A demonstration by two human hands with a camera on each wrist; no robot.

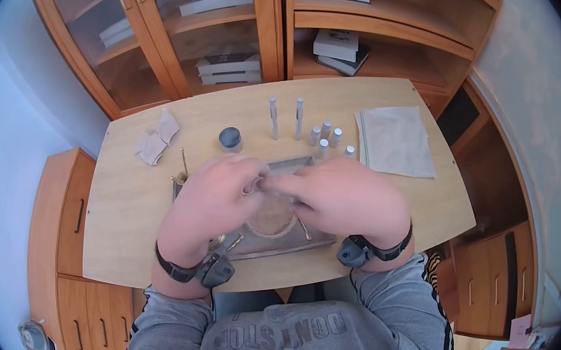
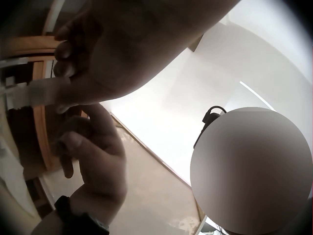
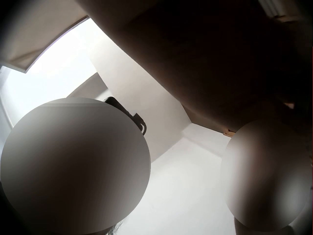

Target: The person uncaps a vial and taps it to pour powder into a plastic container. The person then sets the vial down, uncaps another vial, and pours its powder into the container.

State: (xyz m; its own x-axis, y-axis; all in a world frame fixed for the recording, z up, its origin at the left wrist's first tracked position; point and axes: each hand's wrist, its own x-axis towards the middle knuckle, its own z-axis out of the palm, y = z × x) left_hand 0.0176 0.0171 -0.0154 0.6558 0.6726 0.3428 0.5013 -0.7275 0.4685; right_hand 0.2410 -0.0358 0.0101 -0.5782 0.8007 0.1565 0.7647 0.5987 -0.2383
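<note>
In the head view my left hand and right hand meet at their fingertips above a round bowl of light brown powder, standing in a grey tray. The left wrist view shows a clear, blurred tube-like thing at the fingers of my left hand, which grip it. Just below there, my right hand has its thumb and fingers bent; I cannot tell whether it holds something. A thin spoon leans at the bowl's right side. My right hand's fingers are too dark to make out in the right wrist view.
Silver-capped vials and two slim upright tubes stand behind the tray, near a dark-lidded jar. A white cloth lies right, a crumpled cloth left. A brass tool holder is beside my left forearm.
</note>
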